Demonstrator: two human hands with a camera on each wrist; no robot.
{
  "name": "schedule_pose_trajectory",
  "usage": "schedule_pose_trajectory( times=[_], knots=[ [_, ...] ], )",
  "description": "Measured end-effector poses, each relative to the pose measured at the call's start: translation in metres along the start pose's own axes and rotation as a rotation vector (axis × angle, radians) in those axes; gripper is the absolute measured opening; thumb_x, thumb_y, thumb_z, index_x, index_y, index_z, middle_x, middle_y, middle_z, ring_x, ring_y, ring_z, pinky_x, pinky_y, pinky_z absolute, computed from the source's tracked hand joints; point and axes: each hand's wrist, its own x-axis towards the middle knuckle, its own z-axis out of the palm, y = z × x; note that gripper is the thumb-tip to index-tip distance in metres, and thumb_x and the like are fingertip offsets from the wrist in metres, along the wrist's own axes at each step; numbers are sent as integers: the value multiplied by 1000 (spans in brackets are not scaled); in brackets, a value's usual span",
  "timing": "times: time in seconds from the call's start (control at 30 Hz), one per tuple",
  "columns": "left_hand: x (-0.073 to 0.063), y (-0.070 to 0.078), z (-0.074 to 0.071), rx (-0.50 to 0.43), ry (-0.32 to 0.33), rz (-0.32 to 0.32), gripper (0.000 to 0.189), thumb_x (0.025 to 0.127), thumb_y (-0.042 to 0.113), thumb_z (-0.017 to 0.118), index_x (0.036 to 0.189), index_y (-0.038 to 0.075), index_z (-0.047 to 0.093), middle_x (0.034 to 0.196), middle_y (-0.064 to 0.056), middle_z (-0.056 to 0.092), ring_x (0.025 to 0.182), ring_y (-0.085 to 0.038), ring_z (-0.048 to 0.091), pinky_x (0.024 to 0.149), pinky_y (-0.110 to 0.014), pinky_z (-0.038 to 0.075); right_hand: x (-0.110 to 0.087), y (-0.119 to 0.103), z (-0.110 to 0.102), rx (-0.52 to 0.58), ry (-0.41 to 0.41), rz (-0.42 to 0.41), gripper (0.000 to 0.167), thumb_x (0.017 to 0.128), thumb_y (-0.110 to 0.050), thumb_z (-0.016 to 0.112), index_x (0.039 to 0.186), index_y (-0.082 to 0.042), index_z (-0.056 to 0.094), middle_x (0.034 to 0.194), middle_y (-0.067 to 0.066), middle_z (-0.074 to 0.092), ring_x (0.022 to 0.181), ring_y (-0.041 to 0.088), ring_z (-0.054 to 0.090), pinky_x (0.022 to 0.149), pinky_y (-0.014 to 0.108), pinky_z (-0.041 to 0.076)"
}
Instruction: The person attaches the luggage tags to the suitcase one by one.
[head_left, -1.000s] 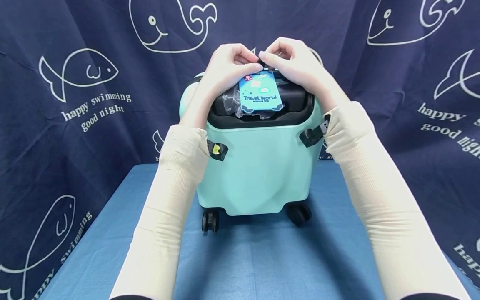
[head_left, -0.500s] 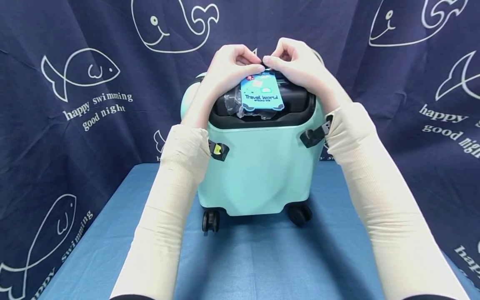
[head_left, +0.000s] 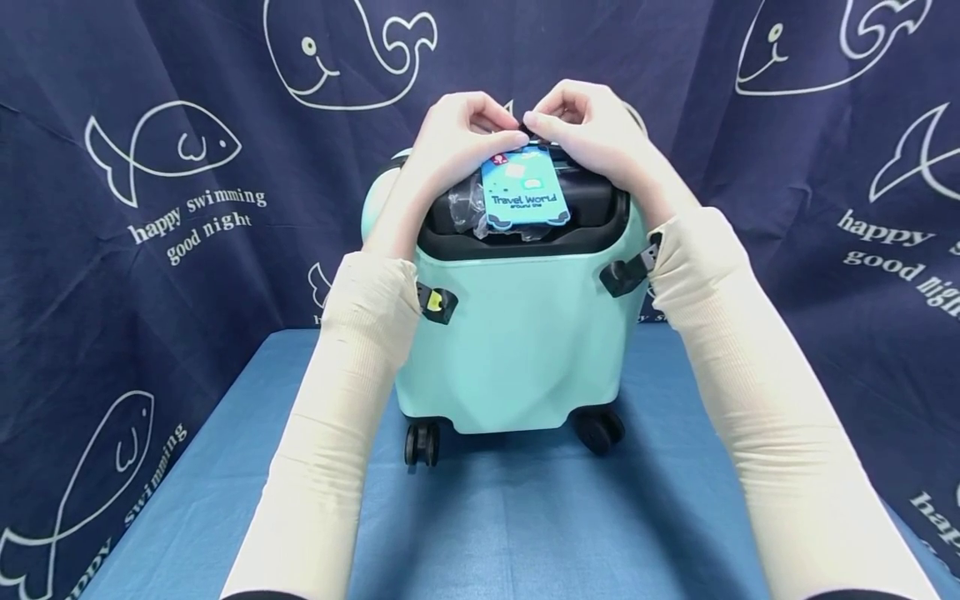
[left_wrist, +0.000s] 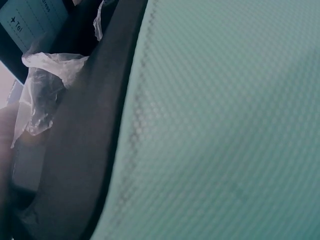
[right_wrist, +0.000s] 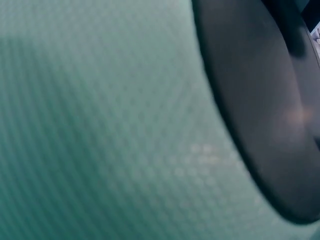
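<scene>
A mint-green suitcase stands upright on black wheels. Over the black recess at its top hangs a blue luggage tag printed "Travel World". My left hand pinches at the tag's upper edge between thumb and fingers. Close beside it, my right hand pinches the tag's small dark strap, mostly hidden by the fingertips. The left wrist view shows part of the tag, with a "Tel" line. In the right wrist view, only the ribbed green shell and black trim appear.
Crumpled clear plastic wrap lies in the recess behind the tag. A blue cloth covers the table under the suitcase. Behind hangs a navy curtain with white whale and fish drawings. Black wrist-camera mounts sit at both cuffs.
The tag has tipped slightly, its lower edge rising and then dropping again. Both hands have shifted only a little, fingertips staying together above the tag. The suitcase has not moved.
</scene>
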Motion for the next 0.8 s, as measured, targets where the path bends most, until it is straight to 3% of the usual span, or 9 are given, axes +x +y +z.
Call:
schedule_pose_trajectory(
  times=[0.2, 0.8],
  knots=[
    [1, 0, 1, 19, -21, -3, 27, 80, 32, 73, 101, 13, 72, 90, 3, 71, 79, -3, 64, 77, -15, 45, 0, 3, -1, -30, 12, -31, 17, 90, -36, 59, 79, -24, 55, 66, -13, 55, 69, 6, 47, 68, 23, 28],
    [2, 0, 0, 68, -37, 21, 26, 81, 33, 72, 101, 16, 73, 91, 4, 71, 80, -1, 64, 76, -15, 43, 0, 1, 0, -49, 28, -31, 21, 92, -31, 58, 74, -20, 53, 63, -11, 48, 66, 7, 43, 62, 23, 28]
  ],
)
